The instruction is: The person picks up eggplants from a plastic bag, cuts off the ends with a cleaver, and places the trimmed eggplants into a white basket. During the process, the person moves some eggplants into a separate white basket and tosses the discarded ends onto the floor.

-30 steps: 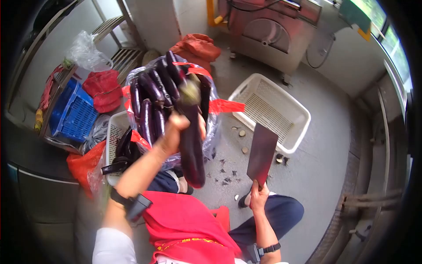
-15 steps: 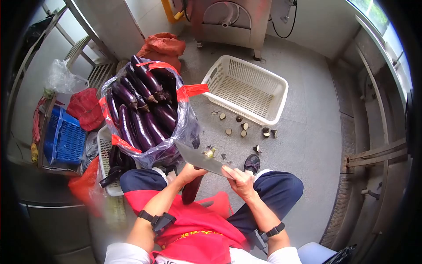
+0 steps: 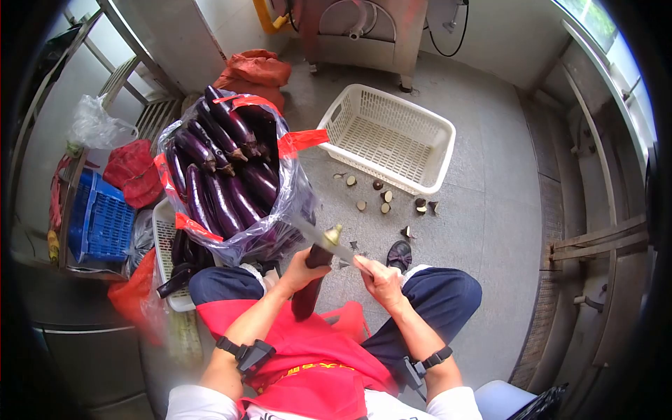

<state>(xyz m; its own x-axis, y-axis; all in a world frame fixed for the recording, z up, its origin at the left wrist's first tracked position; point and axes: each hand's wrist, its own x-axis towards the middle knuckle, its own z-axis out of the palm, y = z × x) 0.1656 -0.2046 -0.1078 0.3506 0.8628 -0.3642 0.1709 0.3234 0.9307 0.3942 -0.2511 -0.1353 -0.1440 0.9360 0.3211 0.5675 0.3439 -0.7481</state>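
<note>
My left hand (image 3: 306, 271) is wrapped around an eggplant (image 3: 307, 297), held tilted over my lap with its pale green stem end (image 3: 334, 234) pointing up and away. In my right hand (image 3: 383, 280) is a cleaver (image 3: 310, 231), its handle hidden by the fingers. Seen almost edge-on, the blade crosses the eggplant at the stem end and reaches left toward a plastic bag (image 3: 276, 234). Many purple eggplants (image 3: 225, 203) fill that bag, just beyond my left hand.
A white slotted crate (image 3: 437, 171) stands ahead on the grey floor. Several cut eggplant ends (image 3: 386, 208) lie between it and my shoe (image 3: 400, 256). Left are a blue crate (image 3: 105, 220) and a second white crate (image 3: 183, 302) with eggplants. A metal machine (image 3: 371, 45) stands behind.
The cleaver has turned from showing its broad face to nearly edge-on and now lies across the eggplant's stem end. More of the eggplant and my left hand shows.
</note>
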